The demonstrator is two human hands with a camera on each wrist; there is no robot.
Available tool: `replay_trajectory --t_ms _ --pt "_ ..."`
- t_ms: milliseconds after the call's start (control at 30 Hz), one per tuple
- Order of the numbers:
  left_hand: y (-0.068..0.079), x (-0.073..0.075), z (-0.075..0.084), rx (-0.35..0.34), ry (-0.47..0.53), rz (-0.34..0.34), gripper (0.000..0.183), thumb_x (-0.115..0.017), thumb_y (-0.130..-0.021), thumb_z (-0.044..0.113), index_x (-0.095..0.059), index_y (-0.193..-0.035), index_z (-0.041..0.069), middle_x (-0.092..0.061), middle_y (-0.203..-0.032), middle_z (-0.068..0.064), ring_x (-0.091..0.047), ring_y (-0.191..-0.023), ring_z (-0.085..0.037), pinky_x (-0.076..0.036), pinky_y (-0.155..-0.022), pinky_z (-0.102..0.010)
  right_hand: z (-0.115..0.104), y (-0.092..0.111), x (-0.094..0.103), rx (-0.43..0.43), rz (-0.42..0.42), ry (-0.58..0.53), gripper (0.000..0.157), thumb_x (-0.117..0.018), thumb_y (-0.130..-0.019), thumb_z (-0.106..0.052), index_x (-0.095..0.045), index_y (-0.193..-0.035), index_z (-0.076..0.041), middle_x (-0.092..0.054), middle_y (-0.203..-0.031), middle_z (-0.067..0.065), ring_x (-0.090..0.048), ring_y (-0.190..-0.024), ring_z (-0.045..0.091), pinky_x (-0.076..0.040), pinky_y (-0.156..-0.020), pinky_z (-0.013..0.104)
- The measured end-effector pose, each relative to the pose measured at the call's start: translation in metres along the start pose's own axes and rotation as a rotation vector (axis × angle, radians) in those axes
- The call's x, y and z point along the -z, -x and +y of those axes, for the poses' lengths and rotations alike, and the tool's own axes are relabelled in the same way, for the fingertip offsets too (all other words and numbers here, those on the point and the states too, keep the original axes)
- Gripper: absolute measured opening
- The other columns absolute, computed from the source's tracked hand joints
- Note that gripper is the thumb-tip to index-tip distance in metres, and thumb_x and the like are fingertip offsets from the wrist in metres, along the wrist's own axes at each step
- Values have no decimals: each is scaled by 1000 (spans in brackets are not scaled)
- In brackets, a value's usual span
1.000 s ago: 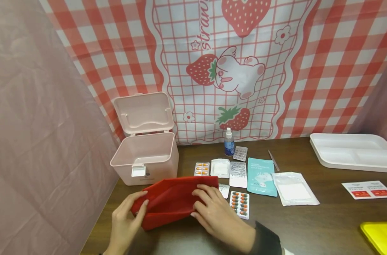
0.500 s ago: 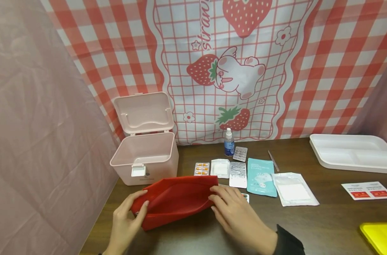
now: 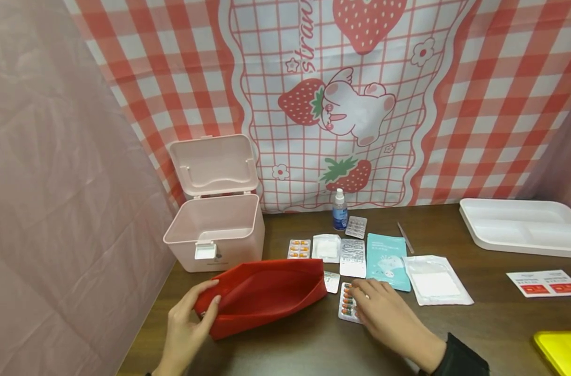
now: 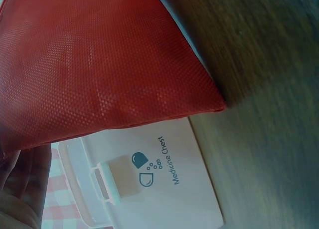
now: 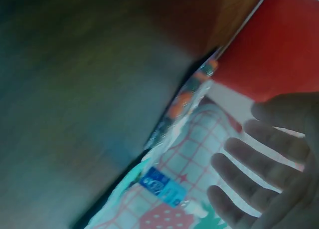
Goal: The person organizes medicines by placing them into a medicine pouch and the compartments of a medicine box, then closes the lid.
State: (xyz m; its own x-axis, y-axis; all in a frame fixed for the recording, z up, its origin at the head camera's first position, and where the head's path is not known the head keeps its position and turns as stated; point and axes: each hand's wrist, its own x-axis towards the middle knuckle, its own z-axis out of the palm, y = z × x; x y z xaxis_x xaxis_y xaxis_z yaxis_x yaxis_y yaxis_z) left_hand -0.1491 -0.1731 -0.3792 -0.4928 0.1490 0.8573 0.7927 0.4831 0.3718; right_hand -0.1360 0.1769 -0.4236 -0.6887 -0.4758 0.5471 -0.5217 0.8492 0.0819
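My left hand (image 3: pixel 188 325) grips the left end of a red fabric pouch (image 3: pixel 271 290), thumb on the near side and fingers at the far side. The pouch's mouth gapes upward. In the left wrist view, the pouch's woven side (image 4: pixel 99 64) covers much of the frame. My right hand (image 3: pixel 389 313) is over the right part of a blister pack of red-and-green capsules (image 3: pixel 347 303). The right wrist view shows its fingers (image 5: pixel 259 164) spread, with nothing between them. Whether its fingertips touch the pack cannot be told.
A lidded pink medicine chest (image 3: pixel 229 250) stands open behind the pouch. Behind the right hand are a spray bottle (image 3: pixel 340 211), more blister packs (image 3: pixel 353 258), a teal packet (image 3: pixel 388 258) and gauze packets (image 3: pixel 438 282). At right lie a white tray (image 3: pixel 525 245) and a yellow item (image 3: pixel 564 350).
My right hand has let go of the pouch's right side and moved right to the capsule blister pack. The left hand and the pouch have stayed nearly in place.
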Motion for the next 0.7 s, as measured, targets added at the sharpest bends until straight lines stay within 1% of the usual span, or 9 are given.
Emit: replay_trajectory --t_ms 33,133,200,333,433,600,700 --pt "0 0 0 -1 3 0 41 -65 -60 -21 -63 -99 -7 -66 -89 -18 -63 -85 -8 -44 -79 -10 2 1 -1 -8 -34 8 28 -71 -73 -16 -62 -99 -10 -62 -99 6 -57 -89 22 -47 -73 38" --pt "-1 0 0 -7 9 0 41 -65 -60 -22 -62 -98 -8 -66 -89 -18 -63 -85 -8 -44 -79 -10 7 3 -1 -24 -130 30 29 -72 -73 -14 -62 -100 -9 -63 -101 7 -58 -91 22 -48 -74 39" --pt "-1 0 0 -12 11 0 40 -65 -60 -22 -62 -98 -8 -66 -89 -19 -63 -86 -8 -44 -80 -10 10 3 -1 -14 -182 33 29 -71 -73 -13 -62 -100 -9 -62 -103 8 -58 -92 24 -48 -75 41" --pt "0 0 0 -16 11 -1 41 -65 -60 -22 -62 -98 -8 -66 -89 -19 -63 -87 -7 -44 -81 -10 13 5 -3 17 -238 26 30 -70 -74 -14 -62 -103 -11 -62 -107 9 -58 -94 25 -48 -76 42" --pt "0 0 0 -14 8 -3 41 -65 -60 -22 -62 -98 -8 -66 -89 -19 -62 -87 -7 -44 -81 -9 14 6 -4 47 -274 0 34 -69 -76 -11 -61 -109 -13 -60 -112 10 -58 -98 27 -48 -77 44" --pt "0 0 0 -11 3 -5 41 -65 -60 -22 -62 -98 -8 -66 -89 -18 -63 -85 -8 -44 -80 -9 14 3 -2 100 -378 -49 45 -65 -80 -8 -56 -122 -19 -53 -127 11 -53 -110 30 -46 -83 46" --pt "0 0 0 -11 1 -6 41 -65 -60 -22 -62 -98 -8 -66 -89 -18 -63 -85 -9 -44 -80 -10 15 1 -1 129 -435 -61 50 -65 -80 -8 -54 -126 -23 -49 -132 12 -50 -115 32 -45 -86 48"
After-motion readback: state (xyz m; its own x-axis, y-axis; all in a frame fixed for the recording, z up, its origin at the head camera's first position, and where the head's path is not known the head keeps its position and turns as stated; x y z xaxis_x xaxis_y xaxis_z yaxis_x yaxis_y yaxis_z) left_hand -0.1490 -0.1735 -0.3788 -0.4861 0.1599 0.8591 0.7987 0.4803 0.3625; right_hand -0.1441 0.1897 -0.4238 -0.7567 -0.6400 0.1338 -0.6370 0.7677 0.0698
